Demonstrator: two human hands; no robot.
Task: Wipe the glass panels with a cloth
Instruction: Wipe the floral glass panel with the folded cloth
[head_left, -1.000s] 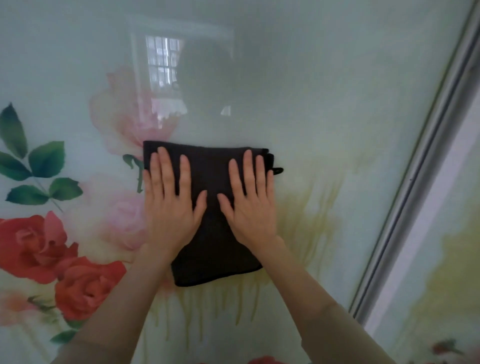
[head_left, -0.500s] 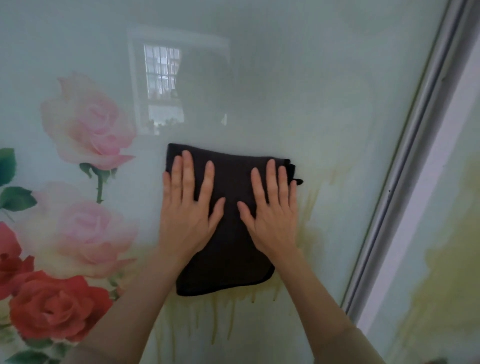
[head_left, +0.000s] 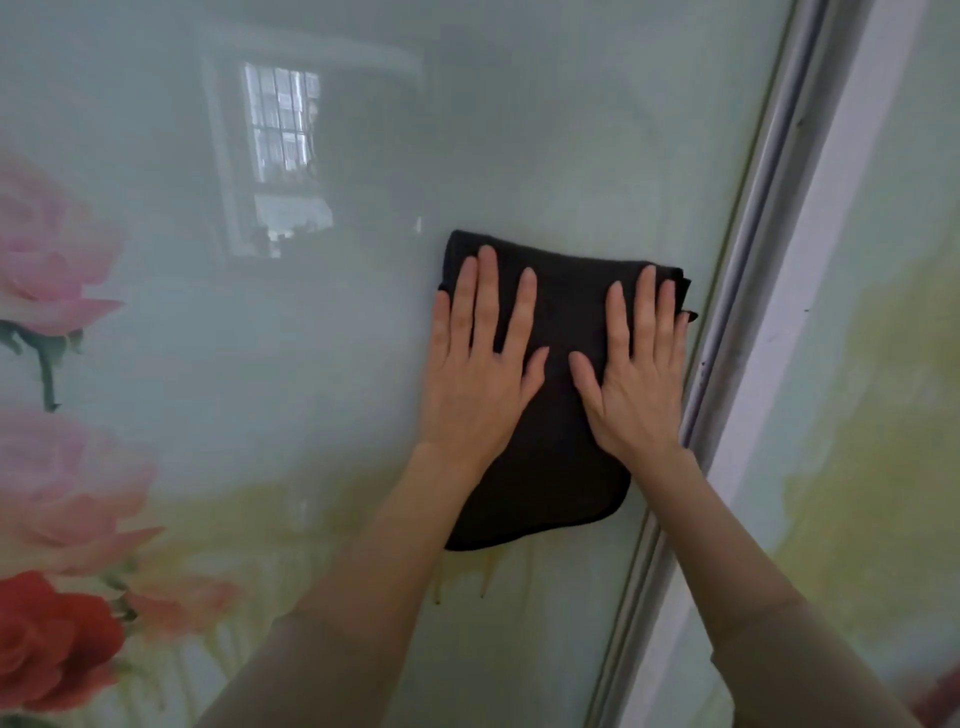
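A folded black cloth (head_left: 558, 312) lies flat against a pale green glass panel (head_left: 363, 338) printed with roses. My left hand (head_left: 478, 374) presses on the cloth's left half with straight, spread fingers. My right hand (head_left: 636, 379) presses on its right half the same way, side by side with the left. The cloth's right edge sits close to the panel's metal frame (head_left: 737, 291). The lower part of the cloth hangs out below my palms.
Pink and red printed roses (head_left: 47, 499) fill the panel's left side. A window reflection (head_left: 283, 156) shows in the glass above left. Right of the grey and white frame stands a second printed panel (head_left: 883, 364).
Both hands have slid the cloth to the right across the glass, from over the pink roses to the panel's right edge beside the frame. The hands stay flat on it.
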